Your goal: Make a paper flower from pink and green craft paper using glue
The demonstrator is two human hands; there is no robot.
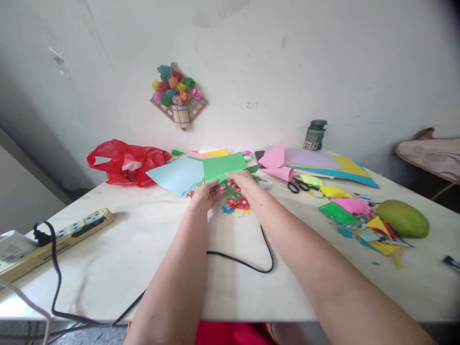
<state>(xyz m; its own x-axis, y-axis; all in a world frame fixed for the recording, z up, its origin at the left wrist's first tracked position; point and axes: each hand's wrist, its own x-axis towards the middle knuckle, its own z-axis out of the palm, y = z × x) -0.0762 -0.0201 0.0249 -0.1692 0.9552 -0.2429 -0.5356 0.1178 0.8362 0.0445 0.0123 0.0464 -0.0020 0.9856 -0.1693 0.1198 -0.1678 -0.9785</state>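
Note:
A sheet of green paper (223, 165) stands tilted up over the far middle of the table. My left hand (208, 193) is at its lower left edge, with the thumb and fingers closed on the paper. On the lower right edge, my right hand (240, 181) grips the same sheet, its fingers partly hidden behind the wrist. Small cut-out paper flowers (237, 205) in red, blue and yellow lie in a pile just below my hands. Behind my left hand a light blue sheet (176, 175) lies on the table.
A red plastic bag (129, 163) sits at the back left, and a power strip (53, 247) lies on the left. Black scissors (298, 185), paper scraps (381, 235) and a green mango-like fruit (402, 219) are on the right. A black cable (247, 264) loops across the front. A bottle (315, 135) stands behind.

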